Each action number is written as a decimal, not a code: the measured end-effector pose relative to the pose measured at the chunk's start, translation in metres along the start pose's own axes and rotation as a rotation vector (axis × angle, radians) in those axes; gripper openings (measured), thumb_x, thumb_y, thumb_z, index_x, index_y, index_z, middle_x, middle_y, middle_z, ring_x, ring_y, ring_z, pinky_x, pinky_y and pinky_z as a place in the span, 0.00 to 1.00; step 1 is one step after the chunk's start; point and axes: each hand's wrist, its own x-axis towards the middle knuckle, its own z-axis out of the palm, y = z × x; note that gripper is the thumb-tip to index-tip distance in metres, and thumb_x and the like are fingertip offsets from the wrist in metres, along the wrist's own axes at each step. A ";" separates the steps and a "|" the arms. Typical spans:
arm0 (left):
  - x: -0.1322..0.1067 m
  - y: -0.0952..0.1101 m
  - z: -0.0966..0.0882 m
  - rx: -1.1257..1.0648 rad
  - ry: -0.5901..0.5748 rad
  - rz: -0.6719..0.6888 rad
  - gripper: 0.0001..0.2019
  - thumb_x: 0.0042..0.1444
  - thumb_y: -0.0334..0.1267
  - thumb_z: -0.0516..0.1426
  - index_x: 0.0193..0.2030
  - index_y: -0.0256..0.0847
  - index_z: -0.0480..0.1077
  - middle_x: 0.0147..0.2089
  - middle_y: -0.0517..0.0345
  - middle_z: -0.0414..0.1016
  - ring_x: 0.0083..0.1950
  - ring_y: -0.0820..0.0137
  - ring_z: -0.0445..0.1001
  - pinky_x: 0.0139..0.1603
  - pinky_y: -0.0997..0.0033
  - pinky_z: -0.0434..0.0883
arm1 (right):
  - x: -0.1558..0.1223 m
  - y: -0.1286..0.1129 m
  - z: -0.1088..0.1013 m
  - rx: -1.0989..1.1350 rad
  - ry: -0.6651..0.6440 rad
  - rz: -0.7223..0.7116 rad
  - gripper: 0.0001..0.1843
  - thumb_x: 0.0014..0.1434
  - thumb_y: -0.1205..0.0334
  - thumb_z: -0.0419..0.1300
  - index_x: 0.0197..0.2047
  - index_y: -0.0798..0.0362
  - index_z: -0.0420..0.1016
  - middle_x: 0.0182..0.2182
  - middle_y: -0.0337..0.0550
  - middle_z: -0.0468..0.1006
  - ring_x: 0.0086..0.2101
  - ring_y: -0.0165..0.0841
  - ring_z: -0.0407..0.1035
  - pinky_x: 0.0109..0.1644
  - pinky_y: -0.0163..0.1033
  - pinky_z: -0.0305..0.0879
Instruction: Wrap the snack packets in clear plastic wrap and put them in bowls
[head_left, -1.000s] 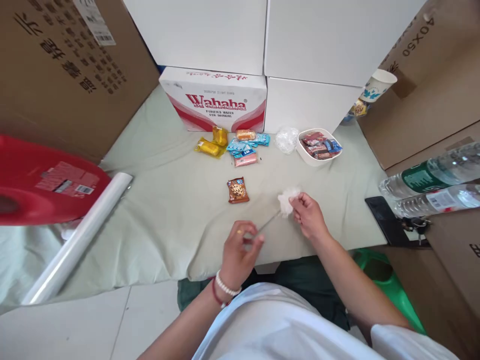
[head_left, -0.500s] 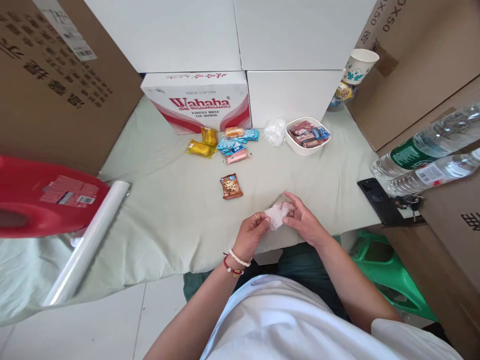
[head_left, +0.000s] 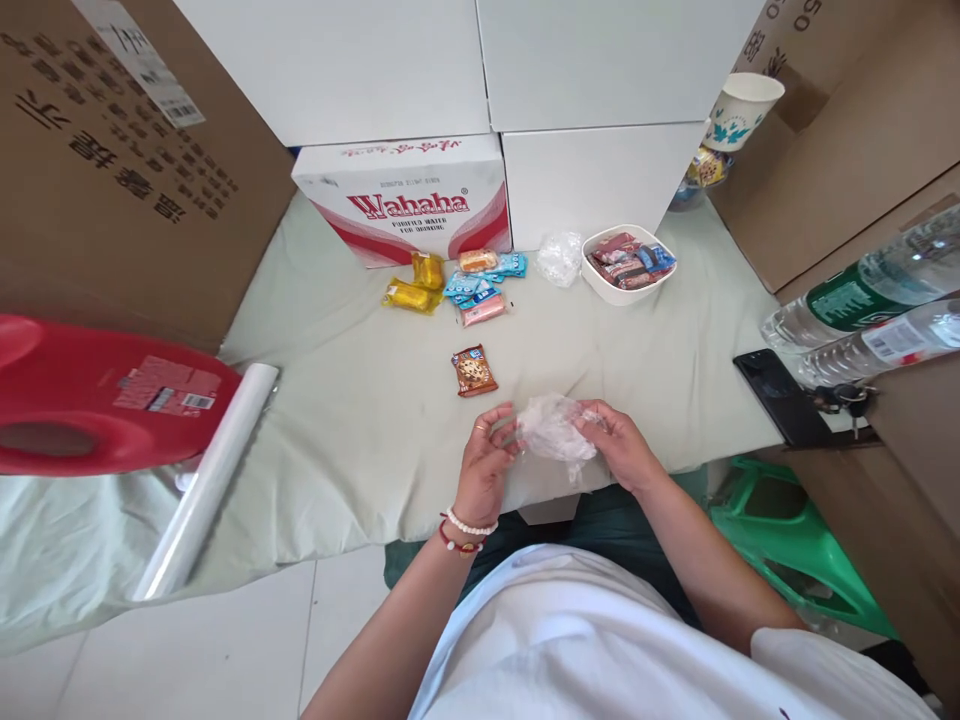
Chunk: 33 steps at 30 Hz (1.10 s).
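A crumpled clear plastic bag [head_left: 556,430] hangs between my hands over the table's near edge. My right hand [head_left: 619,445] pinches its right side between thumb and fingers. At the bag's left edge is my left hand [head_left: 486,465], with its fingers curved and apart; whether the fingertips touch the plastic is hard to make out. Just beyond my left hand lies a brown cookie packet [head_left: 474,371]. Farther back, yellow-wrapped snacks [head_left: 412,294] sit beside blue packets [head_left: 472,288], a pink-wrapped snack [head_left: 484,310] and an orange one [head_left: 478,260].
Another crumpled clear plastic bag [head_left: 559,259] lies beside a white bowl [head_left: 628,294] of wrapped snacks. A Wahaba-style red and white carton [head_left: 420,215] stands behind. Left are a red jug [head_left: 112,400] and a film roll [head_left: 210,480]; right, bottles [head_left: 847,300] and a phone [head_left: 776,395].
The plastic bag has gone from a small bunched wad to a looser, wider shape. My left hand has released its pinch and shifted left; my right hand still grips the bag.
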 end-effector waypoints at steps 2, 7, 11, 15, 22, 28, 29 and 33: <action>-0.002 0.002 -0.002 0.081 -0.071 0.070 0.33 0.55 0.47 0.60 0.68 0.51 0.61 0.79 0.46 0.57 0.63 0.60 0.75 0.55 0.58 0.79 | 0.001 -0.003 0.001 0.079 -0.020 0.046 0.26 0.49 0.39 0.75 0.40 0.50 0.80 0.34 0.39 0.80 0.34 0.35 0.71 0.42 0.41 0.65; 0.006 0.002 0.005 0.009 -0.065 -0.061 0.27 0.55 0.50 0.67 0.60 0.46 0.70 0.64 0.45 0.75 0.48 0.66 0.80 0.47 0.64 0.78 | -0.001 -0.004 0.007 0.213 -0.075 0.119 0.26 0.48 0.41 0.77 0.30 0.50 0.72 0.26 0.34 0.75 0.27 0.31 0.66 0.35 0.37 0.63; 0.016 0.001 0.004 -0.123 0.053 -0.162 0.20 0.47 0.50 0.73 0.37 0.41 0.73 0.35 0.61 0.79 0.35 0.73 0.76 0.39 0.73 0.73 | -0.006 -0.005 0.007 0.251 0.015 0.111 0.29 0.45 0.44 0.80 0.40 0.49 0.73 0.29 0.32 0.75 0.29 0.28 0.66 0.33 0.34 0.61; 0.019 0.007 -0.006 -0.362 0.145 -0.200 0.23 0.42 0.50 0.77 0.35 0.41 0.74 0.37 0.61 0.81 0.37 0.73 0.79 0.40 0.73 0.76 | -0.012 -0.006 -0.010 0.185 0.054 0.137 0.32 0.44 0.43 0.79 0.46 0.48 0.75 0.31 0.32 0.72 0.26 0.26 0.61 0.27 0.33 0.55; 0.012 0.004 -0.022 -0.571 0.208 -0.292 0.23 0.42 0.50 0.77 0.38 0.41 0.75 0.38 0.57 0.85 0.40 0.67 0.84 0.46 0.64 0.81 | -0.021 -0.006 -0.027 -0.565 0.474 -0.343 0.16 0.62 0.45 0.66 0.40 0.50 0.78 0.41 0.47 0.75 0.41 0.40 0.71 0.45 0.47 0.70; 0.008 0.004 -0.024 -0.555 0.162 -0.305 0.22 0.47 0.51 0.74 0.41 0.39 0.77 0.39 0.54 0.86 0.39 0.66 0.85 0.46 0.64 0.82 | -0.021 -0.012 0.027 -1.022 0.053 -0.825 0.10 0.68 0.54 0.65 0.49 0.47 0.80 0.51 0.50 0.78 0.55 0.46 0.67 0.60 0.55 0.67; 0.007 0.004 -0.026 -0.552 0.160 -0.300 0.21 0.49 0.51 0.74 0.42 0.39 0.77 0.39 0.54 0.86 0.40 0.66 0.85 0.47 0.63 0.82 | -0.016 -0.011 0.035 -1.074 -0.021 -0.822 0.08 0.68 0.56 0.64 0.49 0.47 0.80 0.52 0.50 0.79 0.56 0.47 0.66 0.60 0.55 0.67; 0.007 0.005 -0.038 -0.538 0.197 -0.282 0.19 0.54 0.51 0.71 0.44 0.40 0.76 0.41 0.53 0.86 0.41 0.64 0.86 0.50 0.60 0.82 | 0.002 -0.009 0.044 -1.040 -0.032 -0.773 0.09 0.72 0.61 0.58 0.42 0.48 0.80 0.43 0.47 0.82 0.50 0.44 0.69 0.55 0.53 0.68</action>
